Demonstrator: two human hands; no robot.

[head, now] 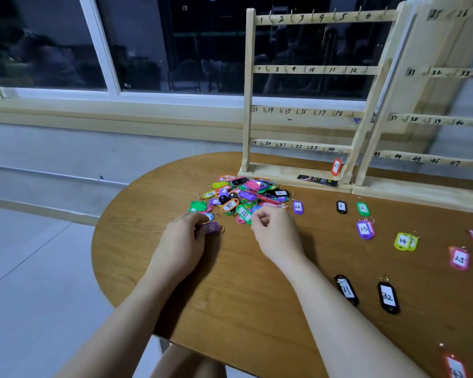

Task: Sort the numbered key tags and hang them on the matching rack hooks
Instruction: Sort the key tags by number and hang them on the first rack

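The pile of tags (243,196) lies on the table (230,296) just in front of the left rack (306,69), with tag 26 (298,207) at its right edge. Sorted tags lie apart to the right: 1 (341,207), 2 (363,208), 13 (364,229), 14 (402,241), 25 (459,258), 31 (346,290) and 32 (388,297). An orange tag (336,167) hangs at the rack's lower right, beside a dark packet (317,180) on its base. A second rack (432,118) stands to the right. The left hand (185,238) rests on a purple tag (212,228), fingers bent over it. The right hand (275,230) hovers at the pile's near edge beside green tag 33 (245,213), fingers curled; whether it holds anything cannot be told.
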